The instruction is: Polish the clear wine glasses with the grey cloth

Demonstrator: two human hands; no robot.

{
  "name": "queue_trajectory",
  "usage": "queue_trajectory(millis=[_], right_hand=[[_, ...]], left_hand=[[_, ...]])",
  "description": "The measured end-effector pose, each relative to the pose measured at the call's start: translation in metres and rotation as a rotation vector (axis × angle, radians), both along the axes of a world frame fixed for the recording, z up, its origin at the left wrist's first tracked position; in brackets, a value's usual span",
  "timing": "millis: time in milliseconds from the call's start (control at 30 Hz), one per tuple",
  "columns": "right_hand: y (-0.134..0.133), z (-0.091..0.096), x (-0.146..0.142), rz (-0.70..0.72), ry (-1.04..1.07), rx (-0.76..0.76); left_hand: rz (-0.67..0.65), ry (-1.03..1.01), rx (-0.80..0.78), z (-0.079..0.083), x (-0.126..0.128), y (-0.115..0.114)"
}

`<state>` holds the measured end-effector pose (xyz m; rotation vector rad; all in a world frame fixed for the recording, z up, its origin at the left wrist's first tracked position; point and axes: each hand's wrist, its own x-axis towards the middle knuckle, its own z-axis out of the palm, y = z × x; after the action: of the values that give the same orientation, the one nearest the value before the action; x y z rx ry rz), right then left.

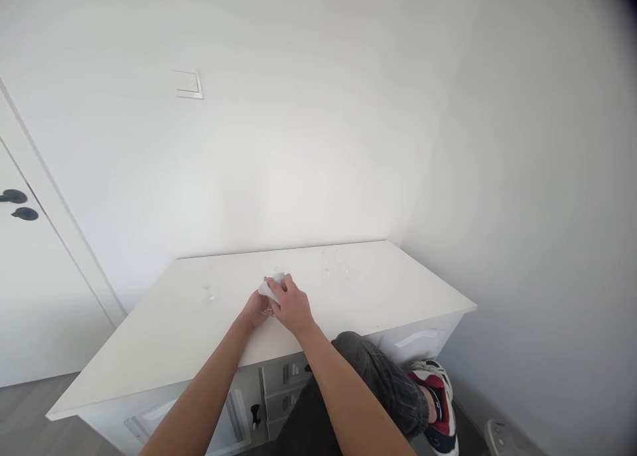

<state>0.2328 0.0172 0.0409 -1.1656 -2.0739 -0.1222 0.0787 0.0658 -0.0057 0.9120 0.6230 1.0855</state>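
Note:
Both my hands meet over the middle of a white cabinet top (pixel 174 336). My right hand (pixel 291 306) is closed on a crumpled white cloth or tissue (pixel 275 284), pressing it over a small clear glass that is mostly hidden. My left hand (pixel 256 308) is curled around the lower part of that glass, partly covered by the right hand. Two more clear glasses stand on the top: one to the left (pixel 208 291), one faint group to the right (pixel 338 270).
The cabinet stands in a corner against white walls. Below its top are drawers with dark handles (pixel 255 416). A white door with black knobs (pixel 20 205) is at the left. My knee and a red-and-white shoe (pixel 438 396) are at the lower right.

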Motion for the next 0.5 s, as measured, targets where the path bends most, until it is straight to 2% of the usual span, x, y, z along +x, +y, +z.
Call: queue_trajectory(millis=[133, 200, 300, 433, 500], right_hand=[[0.0005, 0.0018, 0.0, -0.127, 0.203, -0.049], [-0.0002, 0.0025, 0.0002, -0.114, 0.172, -0.058], [-0.0012, 0.0031, 0.0002, -0.012, 0.026, -0.033], [-0.0005, 0.0031, -0.0004, -0.131, 0.187, -0.06], [-0.0005, 0.0019, -0.0011, -0.117, 0.157, -0.067]], left_hand=[[-0.005, -0.023, 0.013, 0.0049, 0.0, -0.003], [0.016, -0.014, 0.023, 0.0049, -0.0004, -0.0026], [0.051, -0.009, 0.026, 0.0037, -0.0004, 0.0003], [0.059, -0.021, 0.028, 0.0031, 0.0009, 0.0019], [0.038, -0.025, 0.0, 0.0037, 0.0015, 0.0004]])
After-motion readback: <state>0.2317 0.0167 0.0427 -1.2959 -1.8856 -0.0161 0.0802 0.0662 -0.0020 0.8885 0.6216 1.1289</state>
